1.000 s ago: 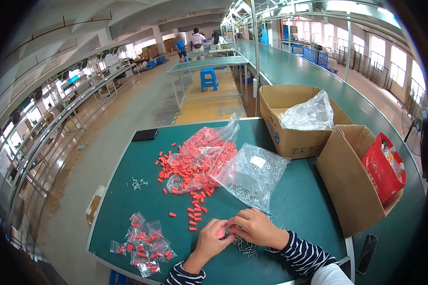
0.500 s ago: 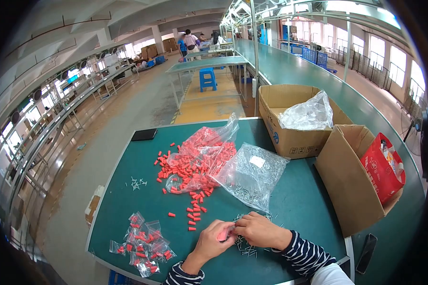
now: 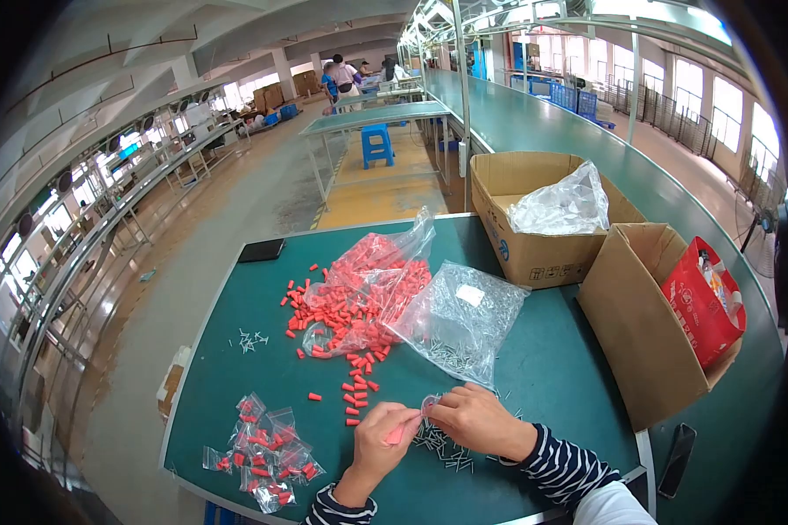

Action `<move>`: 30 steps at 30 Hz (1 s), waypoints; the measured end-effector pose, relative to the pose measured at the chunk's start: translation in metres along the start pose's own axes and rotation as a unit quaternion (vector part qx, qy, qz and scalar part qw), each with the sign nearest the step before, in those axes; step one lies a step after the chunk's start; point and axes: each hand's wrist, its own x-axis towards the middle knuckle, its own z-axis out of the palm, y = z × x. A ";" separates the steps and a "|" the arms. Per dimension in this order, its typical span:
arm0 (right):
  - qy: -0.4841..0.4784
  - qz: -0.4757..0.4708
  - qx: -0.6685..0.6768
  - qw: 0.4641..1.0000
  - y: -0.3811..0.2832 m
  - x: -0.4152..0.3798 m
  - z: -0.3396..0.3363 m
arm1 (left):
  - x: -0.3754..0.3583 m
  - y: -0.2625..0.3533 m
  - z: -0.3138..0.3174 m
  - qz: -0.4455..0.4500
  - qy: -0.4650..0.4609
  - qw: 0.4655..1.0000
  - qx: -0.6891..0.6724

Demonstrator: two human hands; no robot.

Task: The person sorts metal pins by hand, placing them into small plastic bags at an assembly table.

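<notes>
From the head camera, the left hand point(image 3: 378, 436) and right hand point(image 3: 471, 418) meet near the front edge of the green worktable point(image 3: 543, 367), fingers pinched on a small clear plastic bag point(image 3: 428, 405) above scattered small metal screws point(image 3: 438, 444); bare tabletop lies left. Two brown cardboard boxes point(image 3: 534, 249) stand right. One large clear bag of red plastic caps point(image 3: 372, 284) lies beside one clear bag of screws point(image 3: 464, 319). A pile of small filled bags point(image 3: 263, 451) sits at the near-left corner.

I count two cardboard boxes point(image 3: 534, 223) at two o'clock from my fingers, two big clear bags point(image 3: 411, 293) at twelve, one red bag point(image 3: 700, 306), and two dark phones point(image 3: 261, 250).
</notes>
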 end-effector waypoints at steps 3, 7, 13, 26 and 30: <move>0.068 -0.010 0.018 0.997 0.000 0.002 -0.005 | 0.000 -0.001 0.001 0.007 0.000 1.000 0.002; 0.067 -0.008 0.030 0.997 0.002 0.003 -0.008 | 0.001 0.001 -0.001 0.017 -0.006 1.000 0.004; 0.029 -0.003 0.075 0.997 0.003 0.003 -0.019 | 0.002 -0.002 -0.003 -0.006 0.016 0.999 -0.028; 0.064 -0.007 0.194 0.979 0.002 0.006 -0.022 | 0.002 0.000 -0.008 -0.058 -0.004 0.988 -0.145; 0.057 0.035 0.251 0.966 0.008 0.006 -0.023 | 0.001 -0.001 -0.008 -0.063 0.003 0.983 -0.171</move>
